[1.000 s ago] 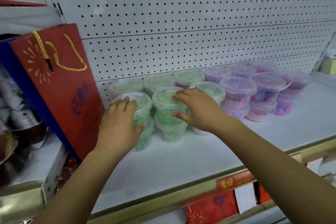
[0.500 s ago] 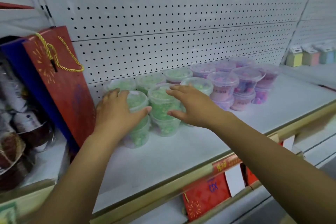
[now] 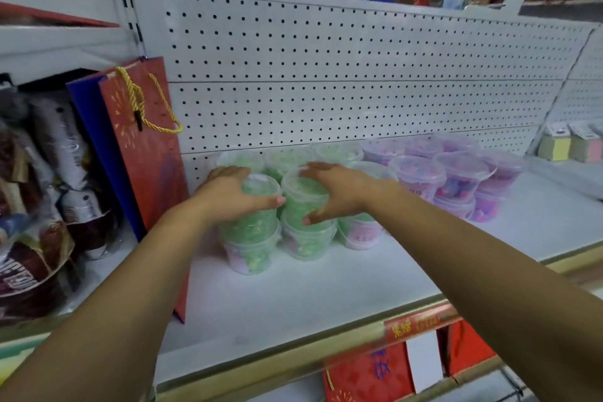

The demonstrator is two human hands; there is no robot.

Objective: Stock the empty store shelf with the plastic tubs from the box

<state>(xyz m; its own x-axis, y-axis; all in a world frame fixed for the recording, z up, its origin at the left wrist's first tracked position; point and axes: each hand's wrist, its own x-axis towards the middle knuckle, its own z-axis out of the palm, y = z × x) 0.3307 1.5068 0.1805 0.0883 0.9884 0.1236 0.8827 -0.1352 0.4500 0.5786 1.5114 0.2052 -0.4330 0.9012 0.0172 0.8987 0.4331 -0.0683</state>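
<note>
Clear plastic tubs with green contents stand stacked two high at the back left of the white shelf (image 3: 293,297). My left hand (image 3: 228,196) wraps around the top tub of the left stack (image 3: 251,225). My right hand (image 3: 336,192) grips the top tub of the neighbouring stack (image 3: 300,196), thumb on its front. A third green stack (image 3: 359,232) stands just right of my right wrist. More green tubs line the pegboard behind. Tubs with pink and purple contents (image 3: 453,179) are stacked to the right. The box is not in view.
A red gift bag with a yellow cord handle (image 3: 146,140) stands against the left stack. Dark snack packets (image 3: 42,206) fill the shelf to the left. The pegboard back wall (image 3: 326,75) rises behind. Small pastel boxes (image 3: 567,147) sit far right. Red bags (image 3: 368,372) hang below the shelf edge.
Both hands have closed more firmly around the two top green tubs. The camera has drawn back and tilted up, so the upper shelf now shows.
</note>
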